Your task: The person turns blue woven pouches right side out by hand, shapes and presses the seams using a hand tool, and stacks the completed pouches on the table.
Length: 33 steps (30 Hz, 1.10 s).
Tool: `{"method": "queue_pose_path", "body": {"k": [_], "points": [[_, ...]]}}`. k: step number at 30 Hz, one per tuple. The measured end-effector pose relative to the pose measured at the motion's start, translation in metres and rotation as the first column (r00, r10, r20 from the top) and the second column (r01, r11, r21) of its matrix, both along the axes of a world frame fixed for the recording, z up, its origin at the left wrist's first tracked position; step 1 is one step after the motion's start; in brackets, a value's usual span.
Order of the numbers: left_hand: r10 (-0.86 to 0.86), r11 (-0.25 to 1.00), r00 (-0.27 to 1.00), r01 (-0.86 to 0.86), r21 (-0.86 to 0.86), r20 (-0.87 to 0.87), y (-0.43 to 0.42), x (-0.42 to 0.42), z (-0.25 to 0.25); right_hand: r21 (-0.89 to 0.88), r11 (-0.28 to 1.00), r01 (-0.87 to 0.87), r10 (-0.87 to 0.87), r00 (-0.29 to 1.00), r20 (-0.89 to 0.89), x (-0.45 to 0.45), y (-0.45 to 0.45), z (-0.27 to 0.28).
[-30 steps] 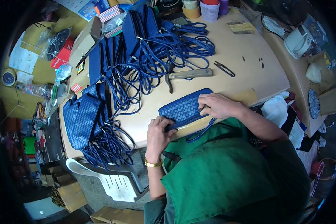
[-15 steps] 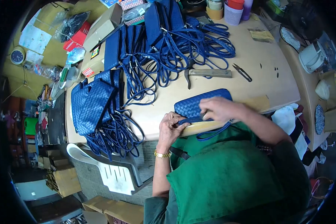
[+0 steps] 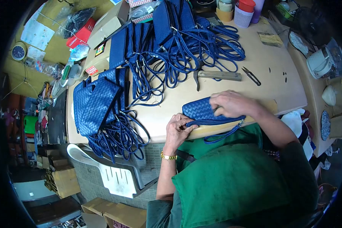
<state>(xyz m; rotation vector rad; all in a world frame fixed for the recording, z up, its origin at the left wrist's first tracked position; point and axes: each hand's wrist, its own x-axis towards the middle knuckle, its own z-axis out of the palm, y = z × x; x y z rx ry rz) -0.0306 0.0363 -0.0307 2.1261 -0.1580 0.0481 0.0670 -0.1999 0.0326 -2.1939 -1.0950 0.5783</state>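
Note:
A blue woven-pattern pouch (image 3: pixel 196 108) lies at the table's front edge, its zipper side facing me and its wrist strap (image 3: pixel 221 136) hanging over the edge in a loop. My left hand (image 3: pixel 178 131) pinches the pouch's left end between thumb and fingers. Above the pouch's right half is my right hand (image 3: pixel 231 104), its fingers curled together and slightly blurred. Whatever those fingers hold, if anything, is hidden. The hand covers part of the pouch's right side.
Stacks of blue pouches (image 3: pixel 117 47) with tangled straps stand at the back, and another pile (image 3: pixel 97 102) is on the left. A wooden-handled hammer (image 3: pixel 220 75) and thread snips (image 3: pixel 251 76) lie beyond the pouch. A white plastic chair (image 3: pixel 117 178) stands below the table's left front.
My right hand has lifted from the pouch's zipper edge and moved up and slightly right, uncovering more of the zipper side. My left hand keeps its pinch.

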Motion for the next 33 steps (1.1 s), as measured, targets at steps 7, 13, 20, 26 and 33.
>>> {"method": "queue_pose_path", "body": {"k": [7, 13, 20, 26, 33], "points": [[0.021, 1.000, 0.999, -0.022, -0.018, -0.033, -0.003, -0.001, 0.001, -0.068, 0.995, -0.076, 0.076, 0.997, -0.004, -0.008, 0.022, -0.002], [0.036, 0.997, 0.995, -0.042, 0.059, 0.096, -0.002, 0.001, 0.001, 0.367, 0.928, -0.066, 0.084, 0.996, -0.033, -0.017, 0.068, -0.015], [0.040, 0.999, 0.999, -0.040, -0.016, 0.027, -0.005, 0.003, 0.004, 0.142, 0.987, 0.070, -0.088, 0.988, 0.126, 0.003, 0.023, -0.016], [0.020, 0.999, 0.993, -0.022, 0.023, 0.113, -0.003, -0.003, -0.004, 0.276, 0.961, -0.002, 0.001, 1.000, 0.003, -0.031, 0.028, -0.034], [0.030, 0.999, 0.996, -0.028, -0.026, 0.079, -0.005, -0.001, -0.006, 0.049, 0.942, 0.333, -0.337, 0.927, 0.165, -0.015, -0.057, 0.009]]}}
